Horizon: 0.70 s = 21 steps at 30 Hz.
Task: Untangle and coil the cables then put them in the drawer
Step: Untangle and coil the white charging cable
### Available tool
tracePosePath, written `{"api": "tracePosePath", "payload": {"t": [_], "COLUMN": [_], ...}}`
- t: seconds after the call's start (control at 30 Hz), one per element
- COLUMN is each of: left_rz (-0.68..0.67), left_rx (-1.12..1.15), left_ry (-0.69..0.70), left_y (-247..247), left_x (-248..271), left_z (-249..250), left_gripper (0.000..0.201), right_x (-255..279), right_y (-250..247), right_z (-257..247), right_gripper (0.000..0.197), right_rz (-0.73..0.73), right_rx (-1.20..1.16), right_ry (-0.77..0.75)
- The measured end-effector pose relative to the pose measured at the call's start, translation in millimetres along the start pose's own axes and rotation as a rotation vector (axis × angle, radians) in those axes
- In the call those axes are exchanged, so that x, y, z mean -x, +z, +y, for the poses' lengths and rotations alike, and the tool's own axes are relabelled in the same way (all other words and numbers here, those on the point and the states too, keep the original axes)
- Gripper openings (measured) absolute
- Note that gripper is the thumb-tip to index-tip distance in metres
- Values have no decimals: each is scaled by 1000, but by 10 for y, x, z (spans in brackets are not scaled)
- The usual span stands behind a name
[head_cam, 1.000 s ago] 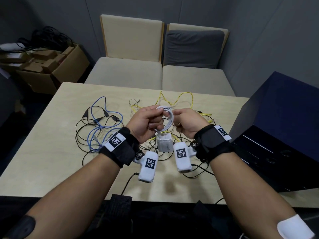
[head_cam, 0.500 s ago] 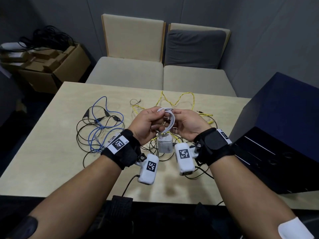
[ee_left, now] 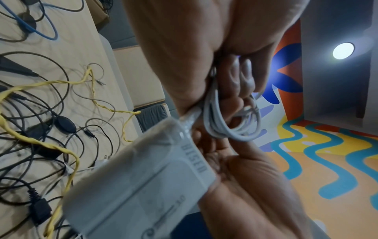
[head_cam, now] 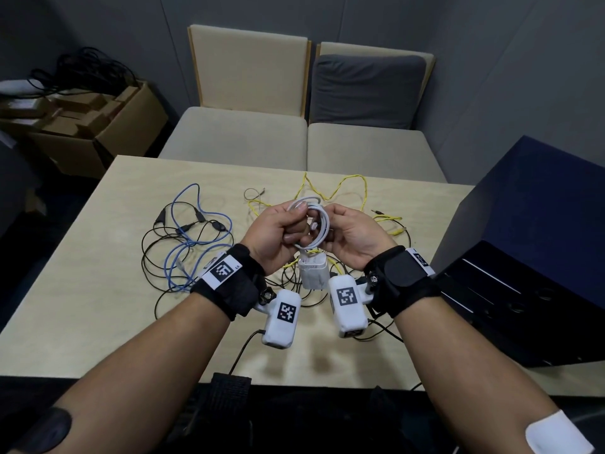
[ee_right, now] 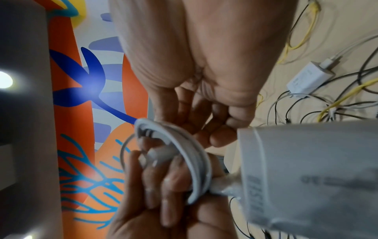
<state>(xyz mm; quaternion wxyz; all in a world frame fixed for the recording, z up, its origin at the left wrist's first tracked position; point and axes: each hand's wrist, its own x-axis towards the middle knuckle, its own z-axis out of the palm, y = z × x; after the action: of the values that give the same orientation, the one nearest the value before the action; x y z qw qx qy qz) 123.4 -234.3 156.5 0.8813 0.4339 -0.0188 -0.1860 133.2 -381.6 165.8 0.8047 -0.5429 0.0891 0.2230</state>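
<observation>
Gripping a coiled white cable [head_cam: 319,226] above the table [head_cam: 98,290], the left hand [head_cam: 278,234] curls its fingers [ee_right: 161,174] through the loops while the right hand [head_cam: 350,237] pinches the coil's other side. A white charger [head_cam: 312,270] hangs below it. Blue [head_cam: 183,247], black [head_cam: 154,244] and yellow cables [head_cam: 340,188] lie tangled on the table beside the dark drawer unit [head_cam: 523,257].

Cable tangle [head_cam: 196,244] sprawls across the table's [head_cam: 82,290] middle beneath my hands. Bare tabletop along the left edge and near edge gives me passage. Dark drawer unit [head_cam: 530,257] blocks the right side.
</observation>
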Motion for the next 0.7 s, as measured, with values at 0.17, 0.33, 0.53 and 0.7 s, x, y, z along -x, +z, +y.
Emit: {"api": "tracePosePath", "payload": {"t": [0.17,0.33,0.53,0.7], "left_rz": [51,157,248,240], "left_rx": [-5,23,-45,-102], "left_ry": [-40,-56,-43,-56], "left_y": [-5,-7,-39,-17], "left_x": [-4,-51,-94,-107], "left_z": [11,-4,-3,-3], "left_gripper": [26,27,28,29], "right_x": [18,42,136,154], "right_y": [52,128,63,82], "right_z": [-47,-38,-122,-50], "right_gripper": [16,14,17,33], "right_rz": [-2,86,165,46], "right_rx": [-24,261,1031,1358], "right_ry": [-42,-177,-606,-515]}}
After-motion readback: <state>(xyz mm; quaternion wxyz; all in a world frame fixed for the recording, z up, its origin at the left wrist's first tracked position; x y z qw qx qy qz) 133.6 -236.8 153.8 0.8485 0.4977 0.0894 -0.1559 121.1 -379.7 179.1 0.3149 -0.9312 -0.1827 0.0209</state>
